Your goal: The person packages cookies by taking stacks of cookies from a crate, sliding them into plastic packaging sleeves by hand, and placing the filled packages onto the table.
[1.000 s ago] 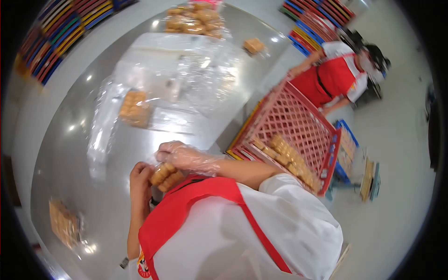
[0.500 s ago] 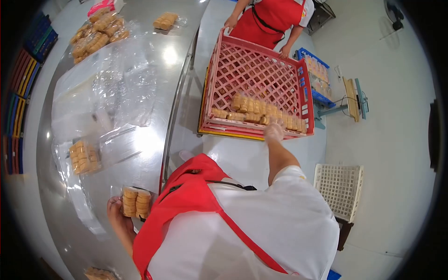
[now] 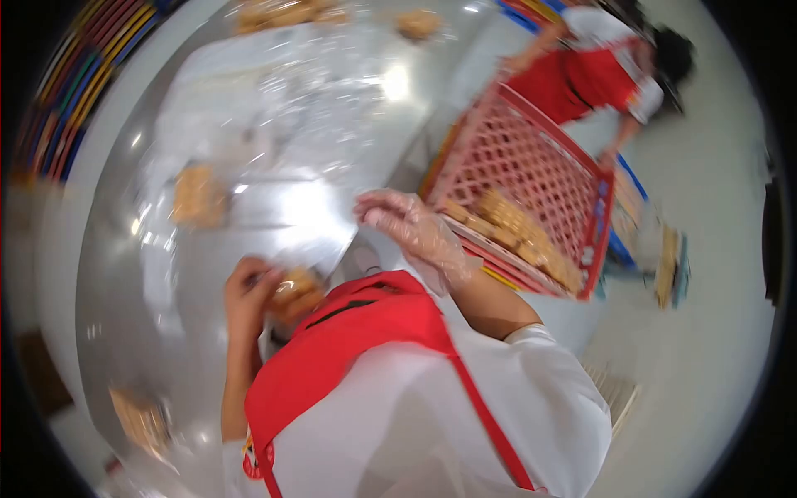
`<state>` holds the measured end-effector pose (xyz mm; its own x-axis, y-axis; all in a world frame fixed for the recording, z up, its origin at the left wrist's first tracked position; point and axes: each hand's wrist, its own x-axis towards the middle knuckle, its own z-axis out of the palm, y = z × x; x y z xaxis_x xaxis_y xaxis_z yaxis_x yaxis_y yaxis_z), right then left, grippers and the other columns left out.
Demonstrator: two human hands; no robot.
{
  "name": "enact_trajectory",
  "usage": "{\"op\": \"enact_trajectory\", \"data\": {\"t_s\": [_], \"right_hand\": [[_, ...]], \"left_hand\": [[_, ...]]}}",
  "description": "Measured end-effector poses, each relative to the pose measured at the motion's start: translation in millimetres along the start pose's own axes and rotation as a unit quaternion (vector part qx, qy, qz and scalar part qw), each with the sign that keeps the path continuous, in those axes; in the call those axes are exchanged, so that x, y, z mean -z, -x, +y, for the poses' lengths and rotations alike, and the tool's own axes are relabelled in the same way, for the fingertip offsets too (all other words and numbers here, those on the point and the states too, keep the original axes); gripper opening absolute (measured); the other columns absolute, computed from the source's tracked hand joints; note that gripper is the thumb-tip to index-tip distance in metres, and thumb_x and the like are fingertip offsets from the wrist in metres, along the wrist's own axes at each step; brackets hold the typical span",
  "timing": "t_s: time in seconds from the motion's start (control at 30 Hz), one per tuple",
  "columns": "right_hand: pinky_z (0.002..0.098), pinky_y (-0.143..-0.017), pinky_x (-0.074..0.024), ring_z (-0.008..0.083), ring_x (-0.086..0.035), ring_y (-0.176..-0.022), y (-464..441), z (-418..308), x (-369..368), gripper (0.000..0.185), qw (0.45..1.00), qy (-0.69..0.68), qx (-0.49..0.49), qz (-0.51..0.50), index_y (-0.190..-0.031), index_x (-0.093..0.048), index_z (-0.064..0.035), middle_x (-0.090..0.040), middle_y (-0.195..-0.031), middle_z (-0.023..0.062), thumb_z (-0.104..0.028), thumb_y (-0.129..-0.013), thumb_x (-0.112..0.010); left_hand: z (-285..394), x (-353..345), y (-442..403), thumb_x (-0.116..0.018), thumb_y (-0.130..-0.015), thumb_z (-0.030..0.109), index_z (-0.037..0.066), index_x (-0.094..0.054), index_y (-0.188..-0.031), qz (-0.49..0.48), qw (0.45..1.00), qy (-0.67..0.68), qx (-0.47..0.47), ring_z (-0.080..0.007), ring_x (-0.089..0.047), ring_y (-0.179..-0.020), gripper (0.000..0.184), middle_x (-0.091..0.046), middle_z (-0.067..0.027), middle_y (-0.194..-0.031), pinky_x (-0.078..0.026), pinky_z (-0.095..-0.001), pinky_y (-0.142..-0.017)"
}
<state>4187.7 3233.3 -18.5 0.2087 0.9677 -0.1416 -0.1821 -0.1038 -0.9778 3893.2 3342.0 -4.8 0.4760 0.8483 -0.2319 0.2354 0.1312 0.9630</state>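
Note:
My left hand is closed on the edge of a clear bag of round golden pastries, held over the steel table near the red apron. My right hand, in a clear plastic glove, is raised between the table and the red crate, its fingers curled together; whether anything small is between them is hidden. Another bag of pastries lies on the table beside flat clear plastic bags. The red crate holds rows of pastries along its near side.
A co-worker in a red apron stands behind the crate with hands at its rim. More bagged pastries lie at the table's far end, one bag at lower left. Stacked coloured trays stand at upper left.
My right hand has come back from the crate's near edge toward the table. My left hand still holds the bag of pastries. The view has turned, shifting table and crate.

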Motion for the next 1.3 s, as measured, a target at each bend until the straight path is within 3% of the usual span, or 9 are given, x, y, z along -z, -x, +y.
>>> {"op": "enact_trajectory", "data": {"t_s": [0.17, 0.3, 0.57, 0.67, 0.77, 0.87, 0.97, 1.17, 1.3], "right_hand": [[0.0339, -0.095, -0.0476, 0.0188, -0.060, -0.104, -55, -41, -100, 0.032, 0.960, -0.043, -0.151, -0.230, -0.120, -0.064, -0.0001, -0.067, -0.105, 0.0092, -0.016, -0.092, -0.069], [0.0336, -0.091, -0.0504, 0.0182, -0.062, -0.100, -65, -31, -127, 0.022, 0.945, -0.183, -0.205, -0.178, -0.106, -0.066, 0.0031, -0.066, -0.103, 0.0101, -0.014, -0.093, -0.067], [0.0317, -0.086, -0.0511, 0.0171, -0.061, -0.096, -65, -44, -151, 0.023, 0.962, -0.138, -0.192, -0.137, -0.103, -0.064, 0.0046, -0.064, -0.104, 0.0100, -0.016, -0.093, -0.065], [0.0313, -0.085, -0.0514, 0.0169, -0.062, -0.093, -70, -42, -150, 0.021, 0.964, -0.138, -0.200, -0.107, -0.103, -0.064, 0.0046, -0.065, -0.102, 0.0099, -0.015, -0.093, -0.065], [0.0309, -0.084, -0.0516, 0.0168, -0.062, -0.091, -71, -24, -147, 0.021, 0.963, -0.162, -0.185, -0.107, -0.102, -0.064, 0.0045, -0.065, -0.099, 0.0101, -0.015, -0.093, -0.066], [0.0306, -0.083, -0.0514, 0.0166, -0.062, -0.089, -71, -18, -145, 0.021, 0.967, -0.166, -0.163, -0.104, -0.101, -0.063, 0.0044, -0.065, -0.098, 0.0106, -0.015, -0.092, -0.067], [0.0309, -0.083, -0.0519, 0.0171, -0.062, -0.089, -70, -19, -142, 0.022, 0.964, -0.157, -0.173, -0.123, -0.101, -0.062, 0.0042, -0.065, -0.097, 0.0113, -0.016, -0.093, -0.065], [0.0342, -0.082, -0.0525, 0.0207, -0.063, -0.091, -65, -62, -136, 0.026, 0.936, -0.121, -0.266, -0.197, -0.108, -0.059, 0.0036, -0.064, -0.098, 0.0130, -0.019, -0.096, -0.061], [0.0300, -0.082, -0.0459, 0.0143, -0.057, -0.091, -71, -8, -129, 0.024, 0.971, 0.047, -0.153, -0.177, -0.101, -0.068, -0.0004, -0.064, -0.095, 0.0067, -0.023, -0.094, -0.063]], "left_hand": [[33, 1, -4, -0.070, -0.086, 0.007, 0.001, -0.062, -0.090, 0.033, 0.994, 0.091, 0.059, -0.0092, -0.055, -0.081, 0.010, -0.060, -0.0008, -0.085, -0.044, -0.0240, -0.073], [28, 10, 3, -0.071, -0.086, 0.008, 0.000, -0.064, -0.093, 0.086, 0.984, 0.138, 0.070, -0.0079, -0.056, -0.080, 0.013, -0.062, -0.0019, -0.084, -0.045, -0.0242, -0.072], [31, 26, 5, -0.069, -0.087, 0.010, -0.001, -0.065, -0.096, 0.123, 0.980, 0.122, 0.093, -0.0100, -0.057, -0.077, 0.015, -0.063, -0.0037, -0.084, -0.046, -0.0248, -0.072], [40, 28, 7, -0.068, -0.087, 0.010, -0.001, -0.066, -0.096, 0.135, 0.946, 0.268, 0.121, -0.0101, -0.057, -0.077, 0.014, -0.064, -0.0039, -0.084, -0.046, -0.0247, -0.073], [28, 27, 4, -0.066, -0.087, 0.008, -0.001, -0.066, -0.096, 0.144, 0.956, 0.223, 0.126, -0.0099, -0.057, -0.079, 0.013, -0.065, -0.0044, -0.085, -0.046, -0.0248, -0.075], [27, 21, 1, -0.066, -0.087, 0.007, -0.001, -0.066, -0.096, 0.192, 0.981, 0.018, 0.040, -0.0097, -0.057, -0.079, 0.011, -0.066, -0.0050, -0.086, -0.045, -0.0236, -0.072], [24, 21, -1, -0.067, -0.087, 0.009, 0.001, -0.064, -0.094, 0.150, 0.977, 0.119, 0.090, -0.0091, -0.055, -0.076, 0.011, -0.063, -0.0029, -0.083, -0.044, -0.0231, -0.070], [16, 12, -6, -0.069, -0.083, 0.014, 0.001, -0.061, -0.086, 0.155, 0.984, -0.028, 0.082, -0.0102, -0.050, -0.072, 0.016, -0.058, -0.0020, -0.076, -0.043, -0.0269, -0.065], [16, 21, 0, -0.060, -0.084, 0.007, 0.001, -0.061, -0.090, 0.118, 0.989, 0.024, 0.086, -0.0112, -0.053, -0.077, 0.008, -0.059, -0.0030, -0.082, -0.044, -0.0259, -0.069]]}}
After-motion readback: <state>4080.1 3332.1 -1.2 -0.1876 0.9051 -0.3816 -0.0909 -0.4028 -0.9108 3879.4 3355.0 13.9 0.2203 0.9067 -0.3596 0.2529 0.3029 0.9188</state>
